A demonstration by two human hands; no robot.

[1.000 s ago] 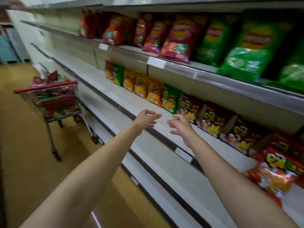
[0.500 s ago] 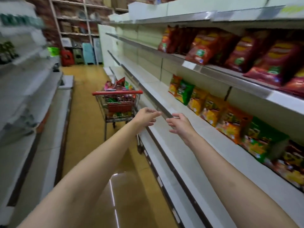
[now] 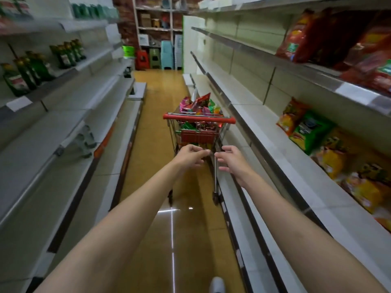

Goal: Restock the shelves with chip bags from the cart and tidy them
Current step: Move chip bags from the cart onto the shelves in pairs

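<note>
Swinging away from the shelves at right, my view now faces down the aisle. My left hand (image 3: 193, 155) and right hand (image 3: 231, 160) reach out at frame centre, fingers loosely spread, empty. Just beyond them the cart (image 3: 198, 125) stands, heaped with chip bags (image 3: 197, 105).

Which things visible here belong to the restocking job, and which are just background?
Job: cart; chip bags in the cart; right-hand shelves; chip bags on them; both empty hands.
Background: green bottles; plastic stools.
</note>
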